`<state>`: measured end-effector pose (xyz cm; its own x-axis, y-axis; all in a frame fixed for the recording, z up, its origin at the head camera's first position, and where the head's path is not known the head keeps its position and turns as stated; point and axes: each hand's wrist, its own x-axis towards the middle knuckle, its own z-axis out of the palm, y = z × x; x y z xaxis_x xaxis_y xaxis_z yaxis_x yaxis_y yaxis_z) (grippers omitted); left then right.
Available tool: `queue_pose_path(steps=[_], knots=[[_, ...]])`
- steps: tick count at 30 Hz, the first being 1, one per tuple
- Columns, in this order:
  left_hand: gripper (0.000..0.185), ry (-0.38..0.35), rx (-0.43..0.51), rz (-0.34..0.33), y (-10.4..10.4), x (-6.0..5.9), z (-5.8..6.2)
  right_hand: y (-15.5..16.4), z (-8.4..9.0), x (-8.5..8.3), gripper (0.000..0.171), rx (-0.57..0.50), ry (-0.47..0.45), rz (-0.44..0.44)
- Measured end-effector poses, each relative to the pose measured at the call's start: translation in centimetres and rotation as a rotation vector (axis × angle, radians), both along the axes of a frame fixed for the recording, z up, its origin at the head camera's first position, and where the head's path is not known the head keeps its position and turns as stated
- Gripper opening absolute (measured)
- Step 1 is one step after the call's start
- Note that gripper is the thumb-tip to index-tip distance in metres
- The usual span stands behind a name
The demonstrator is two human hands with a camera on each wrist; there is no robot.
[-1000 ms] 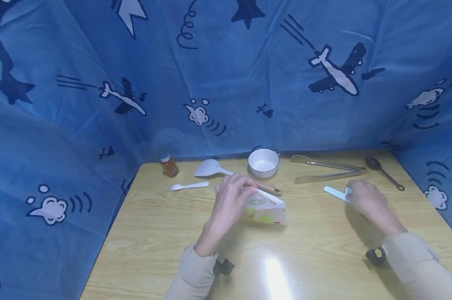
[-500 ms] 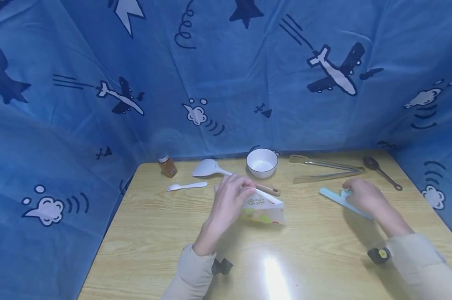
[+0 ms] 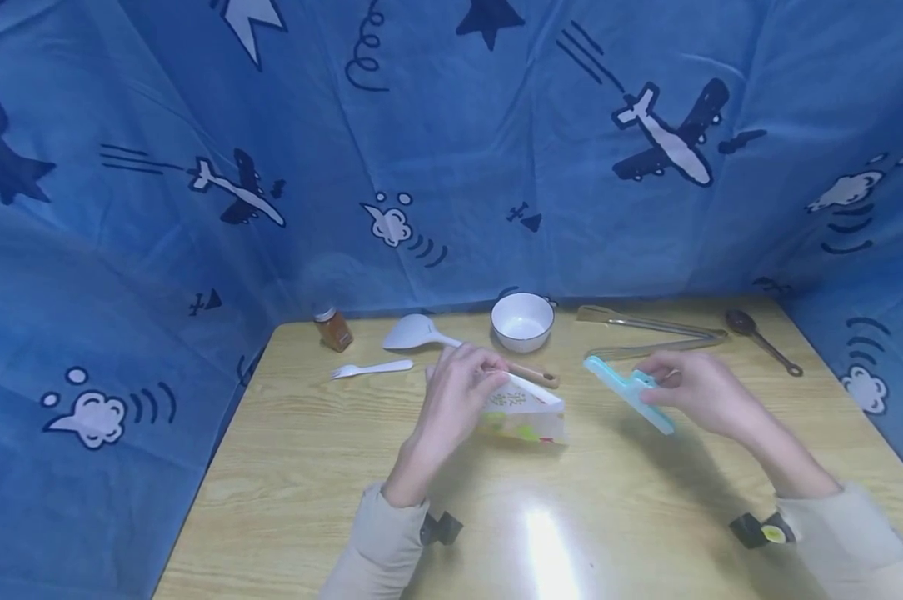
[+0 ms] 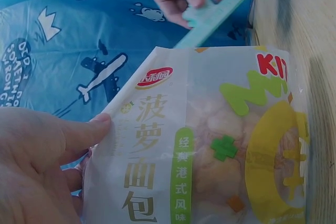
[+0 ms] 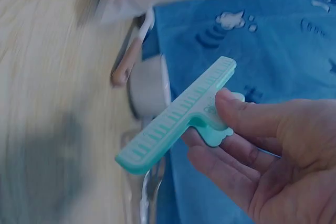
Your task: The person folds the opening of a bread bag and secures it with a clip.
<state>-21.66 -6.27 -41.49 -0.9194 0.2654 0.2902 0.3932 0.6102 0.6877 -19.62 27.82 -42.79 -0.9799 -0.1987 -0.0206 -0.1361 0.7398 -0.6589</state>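
A white snack bag (image 3: 525,412) with green and yellow print lies at the middle of the wooden table (image 3: 309,467); its printed face (image 4: 210,150) fills the left wrist view. My left hand (image 3: 462,392) grips the bag's upper left edge, thumb (image 4: 79,132) on the front. My right hand (image 3: 695,390) pinches a long teal bag clip (image 3: 630,393) by its tab, held above the table just right of the bag. In the right wrist view the clip (image 5: 176,116) juts out from thumb and fingers (image 5: 247,114).
Along the back edge stand a small spice jar (image 3: 333,327), a white rice paddle (image 3: 416,333), a white bowl (image 3: 522,321), tongs (image 3: 650,333) and a dark spoon (image 3: 759,340). A white fork (image 3: 371,368) lies left of the bag. Blue patterned cloth (image 3: 451,142) walls the table.
My right hand picked the teal clip up off the table at the right and carried it left toward the bag. The left hand kept its hold on the bag.
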Motion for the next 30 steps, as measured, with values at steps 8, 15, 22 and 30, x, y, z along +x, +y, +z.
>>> queue_pose_path(steps=[8,15,22,30], knots=[[0.011,0.011,-0.004,0.003,-0.1,0.1,0.2,-2.5,1.6,0.7,0.025,-0.12,0.004,0.029],[0.011,0.021,-0.006,0.007,0.1,0.1,0.2,-4.6,2.5,0.9,0.02,-0.182,-0.006,0.053],[0.01,0.035,-0.006,0.013,0.4,0.3,0.2,-6.0,2.8,0.9,0.015,-0.117,0.049,0.058],[0.01,0.022,-0.009,0.001,0.5,0.5,0.4,-6.6,3.0,0.8,0.014,-0.096,0.023,0.083]])
